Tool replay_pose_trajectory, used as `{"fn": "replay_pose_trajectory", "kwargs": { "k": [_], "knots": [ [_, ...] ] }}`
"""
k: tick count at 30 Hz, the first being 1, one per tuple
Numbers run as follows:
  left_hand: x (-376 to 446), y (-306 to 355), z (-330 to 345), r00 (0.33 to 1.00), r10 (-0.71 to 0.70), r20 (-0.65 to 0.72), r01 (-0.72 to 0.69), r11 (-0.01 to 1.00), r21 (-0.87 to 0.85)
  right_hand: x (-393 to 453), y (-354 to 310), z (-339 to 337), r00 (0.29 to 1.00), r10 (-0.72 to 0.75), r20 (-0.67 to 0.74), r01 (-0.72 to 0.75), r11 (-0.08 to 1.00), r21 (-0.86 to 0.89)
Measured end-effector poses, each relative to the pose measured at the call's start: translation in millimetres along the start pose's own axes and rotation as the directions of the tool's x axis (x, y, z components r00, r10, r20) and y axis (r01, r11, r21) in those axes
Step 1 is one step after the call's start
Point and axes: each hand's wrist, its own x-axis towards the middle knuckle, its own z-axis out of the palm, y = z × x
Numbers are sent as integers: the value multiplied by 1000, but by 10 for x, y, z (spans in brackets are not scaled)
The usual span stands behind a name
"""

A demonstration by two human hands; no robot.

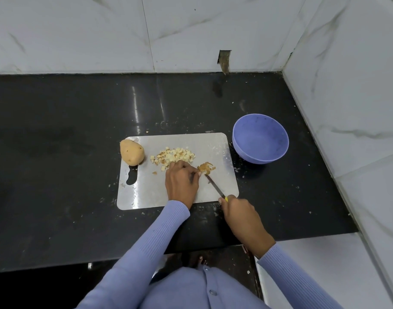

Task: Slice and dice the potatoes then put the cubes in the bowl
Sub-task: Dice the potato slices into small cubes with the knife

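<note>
A steel cutting board [146, 192] lies on the black counter. A whole potato [132, 155] sits at its far left corner. A pile of diced potato cubes [175, 156] lies in the board's middle. My left hand [182, 181] rests on the board with its fingertips holding a small potato piece [206, 167]. My right hand [240, 216] grips a knife [215, 186] by its yellow handle, and the blade tip touches that piece. The blue bowl [260, 139] stands right of the board with nothing in it.
The black counter [68, 152] ends at marble walls behind and to the right, close to the bowl. Small potato scraps are scattered around the board. The counter's front edge runs just below my wrists.
</note>
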Motion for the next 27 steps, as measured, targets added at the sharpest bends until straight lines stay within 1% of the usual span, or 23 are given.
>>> {"fn": "replay_pose_trajectory", "kwargs": {
  "k": [3,9,14,17,21,25,27],
  "knots": [
    [-9,-16,-45,999,10,34,-9,1000,-24,47,20,-90,997,-5,-72,12,996,86],
    [-3,-12,-190,1000,-1,25,2,997,-72,323,-167,-268,982,-74,-171,73,997,-14],
    [34,-64,-268,1000,8,4,-7,996,-94,626,-361,-204,958,-158,-238,165,986,9],
    [55,-132,-286,1000,19,0,-19,995,-96,735,-471,-104,947,-188,-261,190,982,-18],
    [87,-200,-296,1000,15,20,-13,996,-88,827,-541,-66,935,-231,-268,239,971,-5],
    [131,-213,-307,995,19,96,-14,999,-49,949,-554,-136,953,-210,-220,239,964,115],
    [153,-222,-306,990,38,136,-35,999,-31,977,-565,-148,954,-215,-209,245,960,133]
  ]
}}
